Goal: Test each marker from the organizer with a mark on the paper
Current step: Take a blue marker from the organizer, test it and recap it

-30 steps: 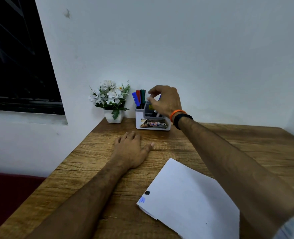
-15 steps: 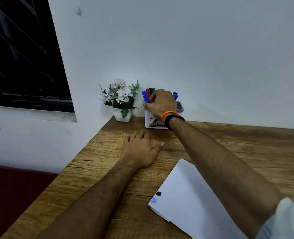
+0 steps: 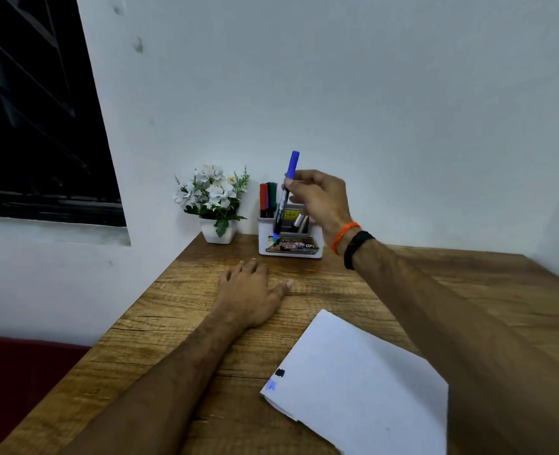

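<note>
My right hand point(image 3: 319, 200) pinches a blue-capped marker point(image 3: 285, 191), held nearly upright with its lower end just above the white organizer point(image 3: 317, 241) at the back of the table. A red marker point(image 3: 263, 199) and a green marker point(image 3: 272, 197) stand in the organizer's left rear slot. My left hand point(image 3: 250, 295) rests flat on the wooden table point(image 3: 179, 323), palm down, fingers apart, holding nothing. The white paper point(image 3: 360, 389) lies near the front, with a black mark point(image 3: 280, 373) and a pale blue mark point(image 3: 271, 385) at its left corner.
A small white pot of white artificial flowers point(image 3: 215, 201) stands left of the organizer against the wall. A dark window point(image 3: 35, 126) is at the left. The table's left edge drops to a dark red surface point(image 3: 19, 372).
My right hand went from hovering over the organizer to closing on the blue marker, then lifted it up out of the slot. The left hand stayed flat on the table.
</note>
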### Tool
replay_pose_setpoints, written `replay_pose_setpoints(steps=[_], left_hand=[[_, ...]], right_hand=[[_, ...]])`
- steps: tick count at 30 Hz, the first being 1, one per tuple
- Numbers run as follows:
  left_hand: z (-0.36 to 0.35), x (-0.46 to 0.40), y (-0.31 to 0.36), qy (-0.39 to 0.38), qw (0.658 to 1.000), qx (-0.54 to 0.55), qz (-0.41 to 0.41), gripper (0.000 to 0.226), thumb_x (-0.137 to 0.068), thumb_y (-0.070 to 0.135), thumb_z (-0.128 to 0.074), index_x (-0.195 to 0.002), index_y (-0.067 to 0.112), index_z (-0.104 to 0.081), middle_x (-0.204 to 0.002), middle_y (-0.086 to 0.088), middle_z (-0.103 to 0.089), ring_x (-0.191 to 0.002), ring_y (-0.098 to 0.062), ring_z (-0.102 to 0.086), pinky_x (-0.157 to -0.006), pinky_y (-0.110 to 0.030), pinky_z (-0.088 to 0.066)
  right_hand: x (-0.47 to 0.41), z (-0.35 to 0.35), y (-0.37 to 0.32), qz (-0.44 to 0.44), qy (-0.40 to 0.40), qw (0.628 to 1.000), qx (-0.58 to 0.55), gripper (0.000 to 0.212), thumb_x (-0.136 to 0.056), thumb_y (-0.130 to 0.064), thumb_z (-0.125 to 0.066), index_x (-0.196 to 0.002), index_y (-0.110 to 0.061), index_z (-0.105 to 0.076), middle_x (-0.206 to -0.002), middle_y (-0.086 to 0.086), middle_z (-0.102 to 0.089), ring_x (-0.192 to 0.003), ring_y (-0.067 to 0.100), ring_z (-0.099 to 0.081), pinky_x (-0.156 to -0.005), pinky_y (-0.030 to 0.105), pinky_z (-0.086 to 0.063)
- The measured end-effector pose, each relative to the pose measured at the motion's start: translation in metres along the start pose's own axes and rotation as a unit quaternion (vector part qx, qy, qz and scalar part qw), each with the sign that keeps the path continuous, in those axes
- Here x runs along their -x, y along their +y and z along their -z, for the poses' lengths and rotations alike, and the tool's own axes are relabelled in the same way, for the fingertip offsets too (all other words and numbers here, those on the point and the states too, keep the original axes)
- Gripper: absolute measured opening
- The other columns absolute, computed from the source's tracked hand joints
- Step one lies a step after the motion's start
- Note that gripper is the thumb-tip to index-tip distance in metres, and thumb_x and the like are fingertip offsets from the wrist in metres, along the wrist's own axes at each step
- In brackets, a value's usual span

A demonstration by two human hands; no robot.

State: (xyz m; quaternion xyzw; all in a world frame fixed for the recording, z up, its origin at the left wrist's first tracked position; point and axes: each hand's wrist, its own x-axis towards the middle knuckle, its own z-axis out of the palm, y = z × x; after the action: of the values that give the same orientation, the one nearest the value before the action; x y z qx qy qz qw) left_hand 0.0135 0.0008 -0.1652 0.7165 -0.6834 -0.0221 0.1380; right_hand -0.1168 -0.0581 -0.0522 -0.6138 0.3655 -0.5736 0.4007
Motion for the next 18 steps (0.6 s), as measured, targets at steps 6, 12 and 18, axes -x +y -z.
replay_pose_setpoints(steps=[6, 12, 18], left_hand=[[0.013, 0.008, 0.010, 0.106, 0.961, 0.255, -0.027, 0.050, -0.094, 0.053, -0.048, -0.127, 0.016, -0.058, -0.123, -0.002, -0.064, -0.111, -0.019, -0.059, -0.099, -0.042, -0.047], [0.031, 0.024, 0.038, -0.003, 0.806, 0.588, -0.061, 0.030, -0.094, 0.029, -0.057, -0.108, 0.006, -0.068, -0.095, -0.008, -0.073, -0.082, -0.017, -0.070, -0.065, -0.028, -0.058], [0.029, 0.029, 0.036, 0.022, 0.839, 0.536, -0.092, 0.016, -0.079, 0.016, -0.072, -0.093, 0.008, -0.072, -0.084, -0.014, -0.072, -0.057, -0.007, -0.059, -0.054, -0.020, -0.052]], right_hand=[[0.066, 0.039, 0.002, -0.119, -0.080, 0.989, -0.019, 0.013, -0.096, -0.011, -0.061, -0.103, -0.010, -0.072, -0.086, 0.004, -0.071, -0.069, 0.013, -0.065, -0.058, 0.019, -0.051], [0.113, 0.068, 0.022, -0.134, -0.114, 0.984, 0.021, 0.013, -0.092, -0.010, -0.067, -0.101, -0.002, -0.073, -0.079, 0.005, -0.072, -0.050, 0.007, -0.060, -0.048, 0.017, -0.049], [0.118, 0.086, 0.027, -0.111, -0.168, 0.975, 0.094, 0.021, -0.079, -0.012, -0.081, -0.096, -0.004, -0.072, -0.074, 0.009, -0.075, -0.058, 0.010, -0.068, -0.054, 0.021, -0.051]])
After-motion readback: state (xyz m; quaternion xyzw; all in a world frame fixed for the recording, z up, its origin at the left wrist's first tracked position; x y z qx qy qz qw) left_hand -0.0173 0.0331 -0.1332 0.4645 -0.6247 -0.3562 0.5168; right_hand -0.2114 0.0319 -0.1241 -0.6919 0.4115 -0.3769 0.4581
